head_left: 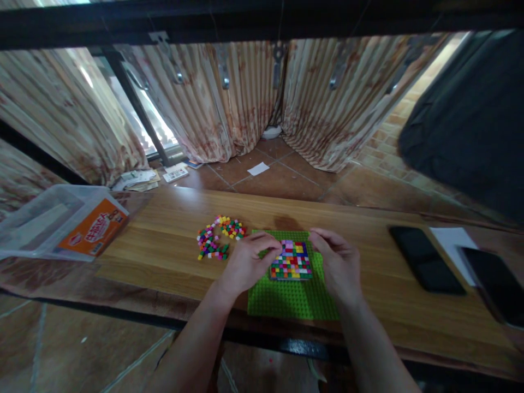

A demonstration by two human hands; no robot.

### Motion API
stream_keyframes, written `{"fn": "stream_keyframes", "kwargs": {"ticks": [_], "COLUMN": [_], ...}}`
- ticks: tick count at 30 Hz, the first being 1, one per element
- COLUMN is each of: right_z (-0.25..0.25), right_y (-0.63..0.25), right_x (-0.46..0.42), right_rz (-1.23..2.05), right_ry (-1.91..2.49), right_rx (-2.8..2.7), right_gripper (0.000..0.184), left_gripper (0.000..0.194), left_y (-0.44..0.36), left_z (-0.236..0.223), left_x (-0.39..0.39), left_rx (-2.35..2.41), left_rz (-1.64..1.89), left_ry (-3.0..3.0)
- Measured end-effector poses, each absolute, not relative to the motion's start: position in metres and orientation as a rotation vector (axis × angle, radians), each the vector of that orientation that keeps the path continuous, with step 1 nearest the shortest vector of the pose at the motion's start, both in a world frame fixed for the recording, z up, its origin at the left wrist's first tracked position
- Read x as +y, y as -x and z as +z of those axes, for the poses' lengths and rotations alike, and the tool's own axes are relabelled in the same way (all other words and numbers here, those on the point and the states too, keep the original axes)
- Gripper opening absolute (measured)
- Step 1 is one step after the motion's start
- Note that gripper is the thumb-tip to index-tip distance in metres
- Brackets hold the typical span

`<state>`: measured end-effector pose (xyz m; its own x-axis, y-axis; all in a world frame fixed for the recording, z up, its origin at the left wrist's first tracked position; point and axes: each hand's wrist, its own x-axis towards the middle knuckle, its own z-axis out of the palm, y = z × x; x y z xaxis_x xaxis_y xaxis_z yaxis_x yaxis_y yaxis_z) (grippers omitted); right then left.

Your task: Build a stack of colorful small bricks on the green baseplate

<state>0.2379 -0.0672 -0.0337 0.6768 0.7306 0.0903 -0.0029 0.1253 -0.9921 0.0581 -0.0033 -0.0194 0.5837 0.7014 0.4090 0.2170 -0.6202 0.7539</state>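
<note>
A green studded baseplate (295,300) lies on the wooden board, bearing a block of small multicoloured bricks (291,262) set in rows. Over the left edge of that block, my left hand (251,259) has its thumb and index finger pinched together; whatever is between them is too small to make out. My right hand (338,262) is at the plate's right side, fingers curled with thumb and index tips close together, and I cannot see what they hold. Left of the plate, loose coloured bricks (208,237) lie spread in a curved heap.
A clear plastic box (49,218) with an orange label stands at the left end of the wooden board (164,256). On the right lie a black phone (426,259), a white paper (450,243) and another dark phone (493,284). Curtains (229,103) hang beyond.
</note>
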Motion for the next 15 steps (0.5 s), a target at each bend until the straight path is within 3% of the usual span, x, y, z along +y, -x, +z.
{"fn": "stream_keyframes", "kwargs": {"ticks": [15], "right_z": [-0.037], "right_y": [-0.232], "right_x": [-0.065], "right_rz": [0.689], "right_ry": [1.43], "right_rx": [-0.691], "right_gripper": [0.022], "left_gripper": [0.01], "left_y": [-0.073], "left_z": [-0.017], "left_x": [-0.006], "left_rx": [0.972], "left_rz": [0.804], "left_ry": [-2.57]}}
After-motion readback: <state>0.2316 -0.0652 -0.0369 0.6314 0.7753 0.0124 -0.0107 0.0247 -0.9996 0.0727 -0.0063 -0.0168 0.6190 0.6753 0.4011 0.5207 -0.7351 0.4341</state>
